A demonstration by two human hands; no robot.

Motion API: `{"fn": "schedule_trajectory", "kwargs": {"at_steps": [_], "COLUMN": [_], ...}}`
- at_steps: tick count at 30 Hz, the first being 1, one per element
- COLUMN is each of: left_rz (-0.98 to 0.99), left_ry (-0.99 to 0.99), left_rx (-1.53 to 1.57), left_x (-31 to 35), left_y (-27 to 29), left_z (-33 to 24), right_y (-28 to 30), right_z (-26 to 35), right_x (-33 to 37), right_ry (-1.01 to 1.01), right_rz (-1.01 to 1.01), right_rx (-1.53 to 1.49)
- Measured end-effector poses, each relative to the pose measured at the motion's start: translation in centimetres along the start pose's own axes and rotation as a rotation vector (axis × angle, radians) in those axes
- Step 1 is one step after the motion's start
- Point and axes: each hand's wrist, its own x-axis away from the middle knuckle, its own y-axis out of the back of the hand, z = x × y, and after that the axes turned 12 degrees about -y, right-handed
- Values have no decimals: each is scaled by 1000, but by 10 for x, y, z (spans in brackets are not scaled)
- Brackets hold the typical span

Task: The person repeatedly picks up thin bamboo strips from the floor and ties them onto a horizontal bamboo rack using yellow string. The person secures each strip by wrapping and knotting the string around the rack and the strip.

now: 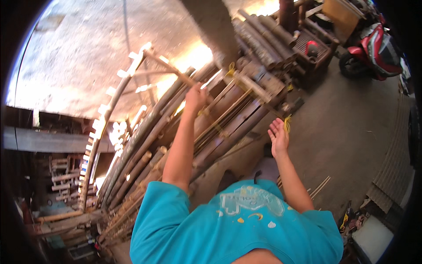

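Sunlight is glaring across pale concrete [83, 48] at far left, with bamboo poles [138, 165] stretching alongside. Next along, the left hand [195, 97] is resting at a stick's [170, 67] lower end, fingers looking curled; whether they're gripping, I cannot tell. Beyond it, the frame [257, 90] is wearing yellow ties [231, 68]. Just off the frame's right end, the right hand [278, 137] is standing wide, palm up, cord [287, 124] showing beside its thumb. Handling that cord seems the step in hand; the next move is probably calling for a sure pinch. It's looking thin, yellow, loosely bunched. Farther right, a motorbike [378, 55] is standing parked.
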Motion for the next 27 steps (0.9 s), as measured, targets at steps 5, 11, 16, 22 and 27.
{"fn": "schedule_trajectory", "kwargs": {"at_steps": [5, 11, 16, 22, 27], "left_rz": [114, 25, -280, -115, -98], "left_ry": [281, 60, -19, 133, 219], "left_rx": [-340, -278, -41, -28, -137], "left_x": [184, 275, 279, 277, 281], "left_y": [113, 68, 29, 65, 58], "left_z": [51, 44, 86, 39, 57], "right_y": [-37, -154, -285, -287, -204], "right_z": [-127, -202, -177, -183, -91], "right_x": [126, 166, 173, 90, 194], "right_ry": [-835, -60, 239, 318, 65], "right_rz": [750, 329, 1119, 831, 1612], "right_rx": [772, -165, 1112, 1571, 1530]}}
